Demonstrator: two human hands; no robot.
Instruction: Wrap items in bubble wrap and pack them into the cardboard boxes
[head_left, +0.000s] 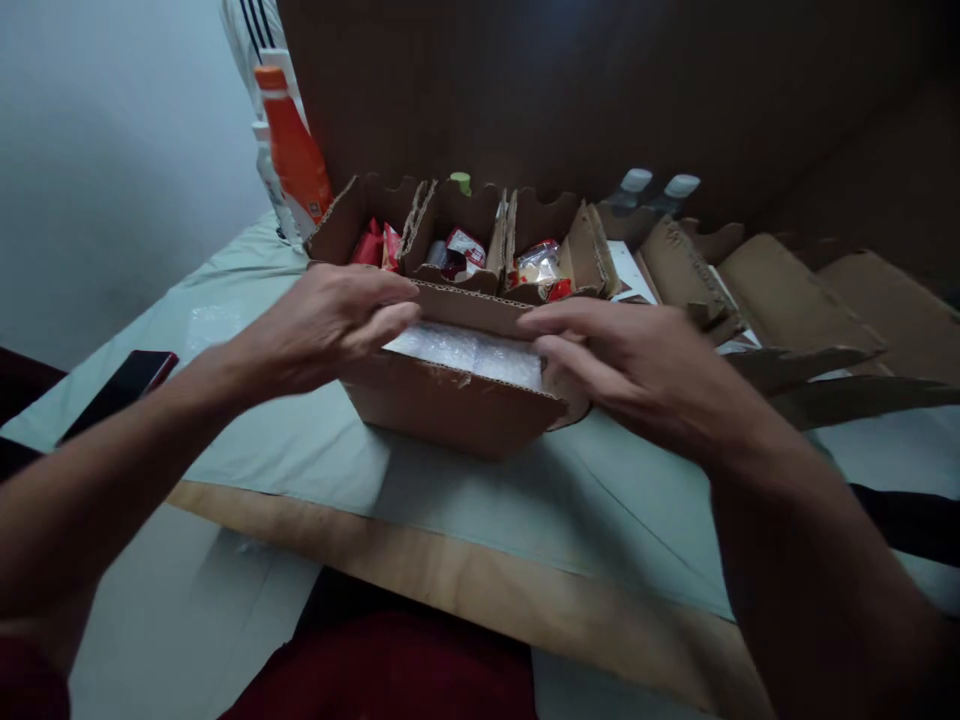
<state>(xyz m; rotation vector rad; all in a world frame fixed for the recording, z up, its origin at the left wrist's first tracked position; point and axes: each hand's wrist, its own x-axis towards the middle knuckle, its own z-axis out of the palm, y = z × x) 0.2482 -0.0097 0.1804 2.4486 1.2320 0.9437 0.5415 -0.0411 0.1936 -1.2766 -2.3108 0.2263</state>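
Note:
In front of me on the cloth stands a small open cardboard box (450, 405). Clear bubble wrap (469, 352) fills its top. My left hand (326, 320) pinches the box's far cardboard edge near its left end, thumb below the fingers. Near the right end of that same edge, my right hand (630, 365) is closed on the cardboard in a similar pinch. The hands partly cover the box's two ends. What lies under the bubble wrap is hidden.
Behind the box is a row of cardboard compartments (559, 215) with red and clear packets. An orange bottle (294, 150) stands back left, and white-capped bottles (636, 182) behind. Open boxes (795, 290) extend right. A phone (124, 390) lies left. The wooden table edge (450, 565) is nearest me.

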